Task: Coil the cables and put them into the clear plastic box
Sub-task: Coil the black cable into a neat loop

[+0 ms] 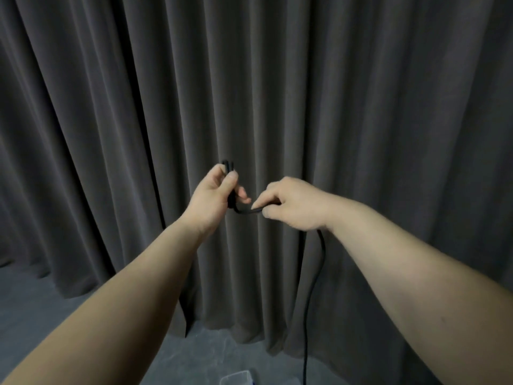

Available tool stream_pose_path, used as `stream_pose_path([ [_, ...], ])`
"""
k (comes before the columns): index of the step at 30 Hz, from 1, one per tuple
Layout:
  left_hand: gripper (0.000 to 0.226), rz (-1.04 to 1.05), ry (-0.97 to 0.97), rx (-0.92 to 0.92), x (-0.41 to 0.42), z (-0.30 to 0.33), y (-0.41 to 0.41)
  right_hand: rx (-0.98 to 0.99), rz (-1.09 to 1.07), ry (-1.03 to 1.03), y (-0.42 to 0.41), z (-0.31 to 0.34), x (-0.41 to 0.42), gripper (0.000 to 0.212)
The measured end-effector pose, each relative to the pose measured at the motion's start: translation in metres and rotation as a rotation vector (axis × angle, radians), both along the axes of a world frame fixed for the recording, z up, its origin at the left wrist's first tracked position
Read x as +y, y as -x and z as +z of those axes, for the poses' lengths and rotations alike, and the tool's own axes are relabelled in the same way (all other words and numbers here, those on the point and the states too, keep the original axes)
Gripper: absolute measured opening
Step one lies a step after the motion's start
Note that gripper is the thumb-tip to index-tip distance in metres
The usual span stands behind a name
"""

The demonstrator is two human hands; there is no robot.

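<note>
Between both hands (pixel 215 194), black cable (pixel 316 276).

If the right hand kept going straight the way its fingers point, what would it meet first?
The right hand points left along the black cable, so it would probably meet the left hand first, though depth between them is unclear.

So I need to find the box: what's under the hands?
A clear plastic box on the grey floor, only its top edge showing; the thin black cable hangs beside it.
</note>
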State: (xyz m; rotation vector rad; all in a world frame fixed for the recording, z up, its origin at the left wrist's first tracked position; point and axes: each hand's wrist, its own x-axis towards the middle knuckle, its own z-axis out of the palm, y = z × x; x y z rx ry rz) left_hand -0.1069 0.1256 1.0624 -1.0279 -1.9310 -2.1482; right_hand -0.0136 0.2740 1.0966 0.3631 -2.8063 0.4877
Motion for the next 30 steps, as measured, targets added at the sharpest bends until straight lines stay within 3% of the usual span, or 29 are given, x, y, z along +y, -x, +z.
stream_pose_path([
  [5, 0.017, -0.121, 0.1, -0.047, 0.006, -0.01, -0.017, 0.096, 0.112, 0.454, -0.001, 0.003, -0.001, 0.021],
  [9, 0.028, -0.197, 0.054, -0.204, 0.011, -0.009, -0.031, 0.305, 0.027, 0.777, 0.011, -0.011, 0.004, 0.027],
  [12, 0.034, -0.227, 0.011, -0.315, 0.012, -0.009, -0.033, 0.351, -0.032, 0.805, 0.015, -0.017, 0.009, 0.025],
  [16, 0.045, -0.311, 0.011, -0.425, 0.008, -0.013, -0.034, 0.207, 0.037, 0.822, 0.013, -0.016, 0.017, 0.019],
  [23, 0.043, -0.348, -0.153, -0.547, 0.017, -0.013, -0.042, 0.285, 0.005, 0.977, 0.016, -0.031, 0.013, 0.017],
  [30, 0.042, -0.415, -0.307, -0.616, 0.019, -0.009, -0.038, 0.194, -0.02, 1.086, 0.015, -0.043, 0.006, 0.025],
])
